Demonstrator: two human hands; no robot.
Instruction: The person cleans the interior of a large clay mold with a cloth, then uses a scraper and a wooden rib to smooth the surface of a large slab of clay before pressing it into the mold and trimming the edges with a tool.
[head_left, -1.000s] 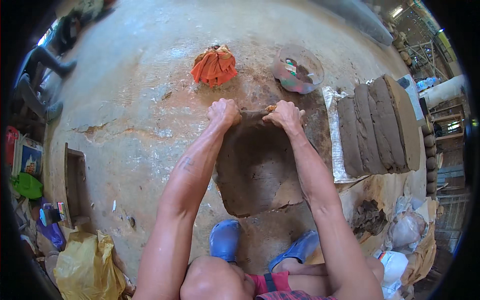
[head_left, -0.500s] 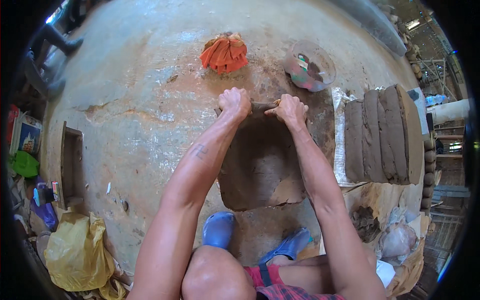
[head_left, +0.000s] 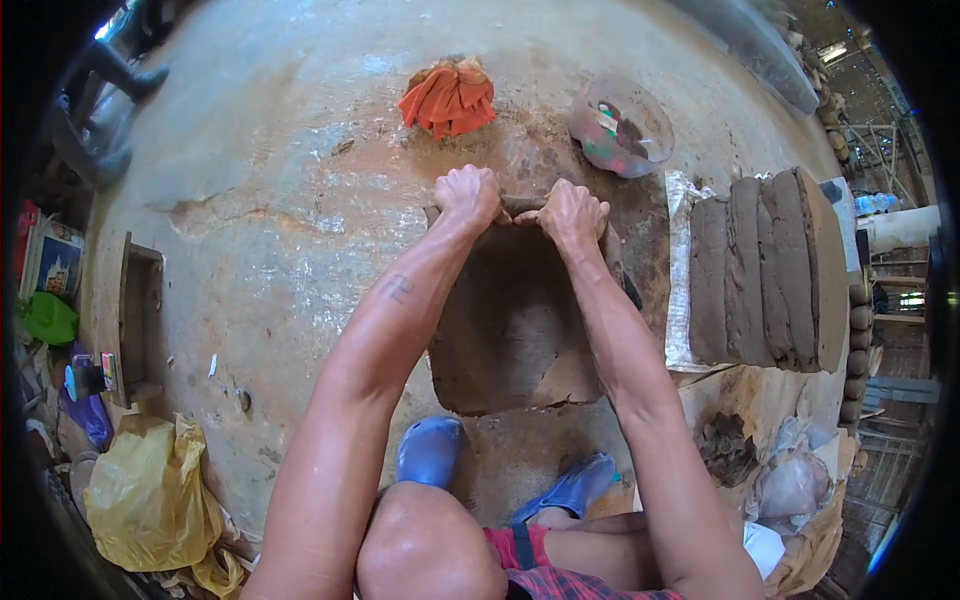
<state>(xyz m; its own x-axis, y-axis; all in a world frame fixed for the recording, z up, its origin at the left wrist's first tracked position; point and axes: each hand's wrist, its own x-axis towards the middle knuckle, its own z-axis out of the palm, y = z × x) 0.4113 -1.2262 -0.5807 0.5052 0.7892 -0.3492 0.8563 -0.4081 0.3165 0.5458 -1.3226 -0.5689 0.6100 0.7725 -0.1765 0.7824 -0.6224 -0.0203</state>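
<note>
Brown clay (head_left: 515,320) lies before us; our left hand (head_left: 469,194) and right hand (head_left: 574,212) clamp its far edge, orange cloth (head_left: 447,100) beyond, thick slabs (head_left: 748,270) at right.

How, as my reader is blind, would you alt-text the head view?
Bare left hand and right hand grip the far edge of a broad, dark brown clay piece on a stained grey floor. Beyond sit a bunched orange cloth and a round translucent plastic bowl; at right, a layered grey-brown clay block.
</note>
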